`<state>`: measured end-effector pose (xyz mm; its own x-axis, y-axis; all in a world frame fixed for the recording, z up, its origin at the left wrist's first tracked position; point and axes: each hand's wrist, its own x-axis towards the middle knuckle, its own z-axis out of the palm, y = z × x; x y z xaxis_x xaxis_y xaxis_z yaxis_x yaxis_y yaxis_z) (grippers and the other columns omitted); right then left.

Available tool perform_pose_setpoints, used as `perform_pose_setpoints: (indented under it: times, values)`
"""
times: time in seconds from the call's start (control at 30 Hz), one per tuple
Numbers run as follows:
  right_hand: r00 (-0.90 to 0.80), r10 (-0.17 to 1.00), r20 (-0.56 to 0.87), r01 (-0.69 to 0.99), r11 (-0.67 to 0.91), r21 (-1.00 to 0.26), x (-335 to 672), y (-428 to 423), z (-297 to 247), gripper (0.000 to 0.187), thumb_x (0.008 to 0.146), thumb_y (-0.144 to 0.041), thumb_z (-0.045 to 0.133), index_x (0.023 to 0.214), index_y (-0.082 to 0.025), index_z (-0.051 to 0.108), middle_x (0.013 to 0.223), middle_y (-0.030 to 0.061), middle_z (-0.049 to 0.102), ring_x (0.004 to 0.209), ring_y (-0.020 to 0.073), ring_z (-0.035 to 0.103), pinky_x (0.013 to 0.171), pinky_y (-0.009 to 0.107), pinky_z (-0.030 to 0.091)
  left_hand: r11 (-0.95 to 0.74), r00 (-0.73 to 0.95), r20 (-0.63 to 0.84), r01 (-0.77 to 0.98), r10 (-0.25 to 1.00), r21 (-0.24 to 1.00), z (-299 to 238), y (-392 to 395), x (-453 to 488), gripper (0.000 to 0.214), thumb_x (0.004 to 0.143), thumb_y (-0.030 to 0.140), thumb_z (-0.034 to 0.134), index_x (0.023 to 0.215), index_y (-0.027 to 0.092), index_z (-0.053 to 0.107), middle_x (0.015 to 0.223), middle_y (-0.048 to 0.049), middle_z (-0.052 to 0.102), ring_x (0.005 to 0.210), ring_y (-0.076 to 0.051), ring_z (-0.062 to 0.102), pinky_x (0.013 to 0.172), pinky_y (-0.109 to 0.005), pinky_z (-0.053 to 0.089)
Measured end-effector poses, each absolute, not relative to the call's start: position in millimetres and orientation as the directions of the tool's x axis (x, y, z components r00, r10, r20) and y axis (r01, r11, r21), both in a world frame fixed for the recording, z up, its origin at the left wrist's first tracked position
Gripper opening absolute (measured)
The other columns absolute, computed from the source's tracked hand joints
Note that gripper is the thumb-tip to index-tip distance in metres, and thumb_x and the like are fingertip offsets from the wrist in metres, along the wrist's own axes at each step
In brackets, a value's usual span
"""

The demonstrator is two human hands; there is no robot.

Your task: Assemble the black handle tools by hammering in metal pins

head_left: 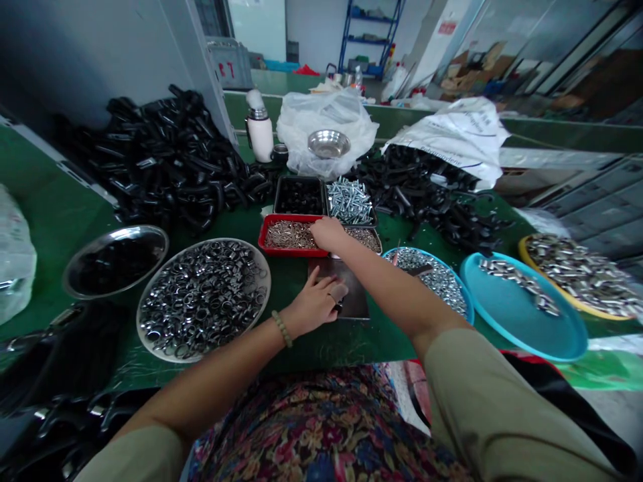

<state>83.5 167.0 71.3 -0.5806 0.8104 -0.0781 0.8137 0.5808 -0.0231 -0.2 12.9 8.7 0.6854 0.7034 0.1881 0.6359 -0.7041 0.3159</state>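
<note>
My left hand [317, 306] is low over a dark metal plate [354, 304] in front of me. Its thumb and forefinger close on a small black part [339, 307], mostly covered by the fingers, while the outer fingers stick out. My right hand [329, 235] reaches to the right end of a red tray [293, 253] of small coppery metal pins [289, 234]. Its fingers are curled down, and the fingertips are hidden, so what they pinch cannot be seen. Right beside it is another small tray of tiny metal pieces [366, 237].
Behind stand trays of black pieces [300, 196] and bolts [349, 201]. A bowl of metal clamps [203, 298] is left; blue basins [522, 314] and a yellow basin [587, 274] are right. Heaps of black parts [171, 161], a flask [260, 137] and a steel bowl [329, 144] lie farther back.
</note>
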Motion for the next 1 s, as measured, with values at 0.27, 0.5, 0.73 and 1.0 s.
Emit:
perform_pose_setpoints:
  times: [0.27, 0.5, 0.73, 1.0]
  values:
    - [-0.574, 0.818, 0.025, 0.810, 0.572, -0.131, 105, 150, 78, 0.025, 0.089, -0.015, 0.043, 0.107, -0.011, 0.060, 0.107, 0.0146, 0.066, 0.099, 0.0223, 0.058, 0.083, 0.033, 0.043, -0.535, 0.512, 0.195, 0.684, 0.836, 0.495, 8, 0, -10, 0.054, 0.074, 0.023, 0.064, 0.126, 0.027, 0.052, 0.129, -0.0068, 0.056, 0.122, -0.027, 0.045, 0.113, -0.056, 0.015]
    - [-0.444, 0.896, -0.012, 0.649, 0.312, -0.693, 179, 79, 65, 0.005, 0.079, -0.021, 0.055, 0.081, -0.016, 0.056, 0.074, -0.0011, 0.059, 0.070, 0.0126, 0.053, 0.065, 0.024, 0.039, -0.476, 0.435, 0.219, 0.669, 0.873, 0.570, 5, 3, -4, 0.059, 0.071, 0.025, 0.061, 0.127, 0.020, 0.043, 0.120, -0.0084, 0.058, 0.112, -0.028, 0.049, 0.104, -0.044, 0.029]
    - [-0.410, 0.880, -0.240, 0.731, 0.159, -0.664, 196, 51, 49, 0.010, 0.081, -0.016, 0.047, 0.075, -0.016, 0.054, 0.067, -0.0013, 0.059, 0.066, 0.0117, 0.053, 0.060, 0.022, 0.035, -0.469, 0.431, 0.208, 0.690, 0.878, 0.551, 4, 1, -4, 0.054, 0.073, 0.029, 0.060, 0.123, 0.019, 0.043, 0.115, -0.0090, 0.058, 0.111, -0.028, 0.050, 0.099, -0.043, 0.031]
    - [-0.463, 0.866, -0.187, 0.837, 0.358, -0.413, 186, 53, 52, 0.011, 0.085, -0.022, 0.052, 0.079, -0.015, 0.058, 0.073, 0.0032, 0.063, 0.066, 0.0136, 0.052, 0.059, 0.024, 0.031, -0.443, 0.409, 0.193, 0.703, 0.892, 0.556, 6, 1, -2, 0.056, 0.072, 0.027, 0.061, 0.124, 0.021, 0.042, 0.118, -0.0085, 0.058, 0.112, -0.028, 0.050, 0.098, -0.042, 0.031]
